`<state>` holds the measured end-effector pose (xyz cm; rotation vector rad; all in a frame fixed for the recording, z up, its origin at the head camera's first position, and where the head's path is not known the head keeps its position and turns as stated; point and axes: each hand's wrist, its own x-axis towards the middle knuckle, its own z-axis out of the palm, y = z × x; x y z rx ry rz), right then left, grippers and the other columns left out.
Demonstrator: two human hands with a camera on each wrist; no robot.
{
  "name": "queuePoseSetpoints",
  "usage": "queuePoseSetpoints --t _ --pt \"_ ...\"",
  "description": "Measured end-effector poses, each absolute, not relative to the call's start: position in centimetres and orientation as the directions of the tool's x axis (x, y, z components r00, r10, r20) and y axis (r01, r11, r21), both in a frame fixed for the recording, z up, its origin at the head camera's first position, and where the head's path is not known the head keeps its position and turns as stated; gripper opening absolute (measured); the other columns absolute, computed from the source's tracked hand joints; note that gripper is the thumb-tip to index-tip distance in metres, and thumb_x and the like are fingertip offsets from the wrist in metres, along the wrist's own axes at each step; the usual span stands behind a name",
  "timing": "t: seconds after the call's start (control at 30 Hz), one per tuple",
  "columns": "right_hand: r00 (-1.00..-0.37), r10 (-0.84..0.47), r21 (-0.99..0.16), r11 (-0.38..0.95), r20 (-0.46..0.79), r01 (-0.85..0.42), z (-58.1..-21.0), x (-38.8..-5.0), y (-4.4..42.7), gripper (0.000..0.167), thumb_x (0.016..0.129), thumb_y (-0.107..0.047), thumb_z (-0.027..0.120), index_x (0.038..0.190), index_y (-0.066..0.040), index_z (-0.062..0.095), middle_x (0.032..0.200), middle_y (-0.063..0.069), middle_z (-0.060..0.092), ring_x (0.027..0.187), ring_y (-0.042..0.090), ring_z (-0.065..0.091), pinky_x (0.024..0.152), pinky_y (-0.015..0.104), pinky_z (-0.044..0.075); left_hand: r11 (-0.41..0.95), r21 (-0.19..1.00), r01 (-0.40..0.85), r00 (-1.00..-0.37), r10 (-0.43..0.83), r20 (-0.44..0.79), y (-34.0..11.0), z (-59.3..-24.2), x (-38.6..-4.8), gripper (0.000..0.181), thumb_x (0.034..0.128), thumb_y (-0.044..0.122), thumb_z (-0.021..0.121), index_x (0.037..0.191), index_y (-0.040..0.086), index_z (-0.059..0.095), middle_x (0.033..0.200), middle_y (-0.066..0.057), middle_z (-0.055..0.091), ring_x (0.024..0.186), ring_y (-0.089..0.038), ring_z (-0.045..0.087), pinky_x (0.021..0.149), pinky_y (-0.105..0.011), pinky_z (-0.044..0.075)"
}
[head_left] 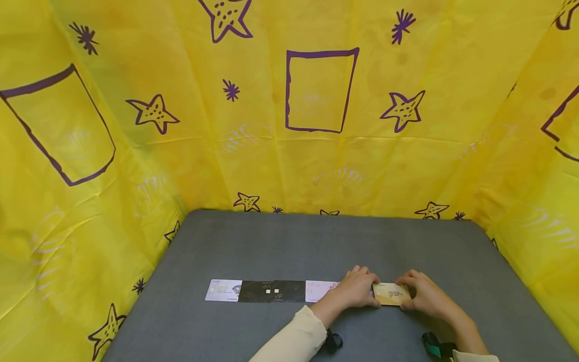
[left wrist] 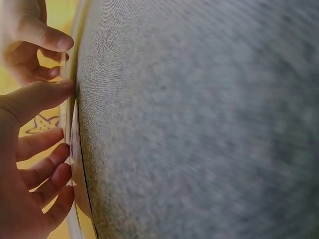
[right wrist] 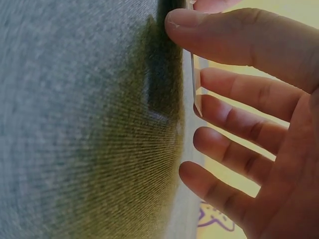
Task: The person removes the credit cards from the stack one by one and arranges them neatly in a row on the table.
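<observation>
A gold card [head_left: 391, 294] lies at the right end of a row of cards on the grey table. My right hand [head_left: 424, 294] pinches its right end, thumb at the near edge and fingers at the far edge. At its left end, my left hand [head_left: 355, 287] holds the card's corners between thumb and fingertips. A pink-and-white card [head_left: 318, 291] is partly covered by my left hand. Under that hand a sliver of another, bluish card shows. In the right wrist view the thumb [right wrist: 219, 35] touches the thin card edge [right wrist: 194, 82], seen side-on.
Further left in the row lie two black VIP cards, one [head_left: 289, 291] beside the other [head_left: 254, 291], then a white VIP card [head_left: 223, 290]. Yellow cloth [head_left: 271, 166] with purple drawings surrounds the grey table [head_left: 271, 246] at the back and sides.
</observation>
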<state>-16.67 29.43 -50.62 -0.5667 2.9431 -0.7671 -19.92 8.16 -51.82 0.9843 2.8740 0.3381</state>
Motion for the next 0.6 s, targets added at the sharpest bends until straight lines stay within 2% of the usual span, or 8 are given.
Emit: queuePoseSetpoints --t 0.2,0.6 --pt "-0.935 -0.353 -0.49 0.811 0.025 -0.319 -50.9 -16.74 29.68 0.046 0.059 -0.019 0.088 0.1 -0.008 0.071 0.097 -0.002 0.058 0.088 0.015 0.05 0.073 0.028 0.042 0.773 0.216 0.596 -0.791 0.612 -0.01 8.35 -51.7 -19.91 0.044 0.0727 0.049 0.081 0.111 0.03 0.069 0.104 0.012 0.06 0.094 -0.005 0.049 0.073 -0.019 0.037" --pt "-0.929 -0.367 -0.51 0.806 -0.035 -0.299 -50.92 -17.18 29.76 0.047 0.063 -0.023 0.088 0.104 -0.01 0.072 0.098 -0.001 0.056 0.091 0.017 0.05 0.074 0.029 0.042 0.778 0.216 0.591 -0.793 0.608 -0.02 8.22 -51.71 -19.91 0.048 0.0719 0.048 0.081 0.114 0.029 0.069 0.107 0.012 0.06 0.094 -0.005 0.049 0.074 -0.02 0.038"
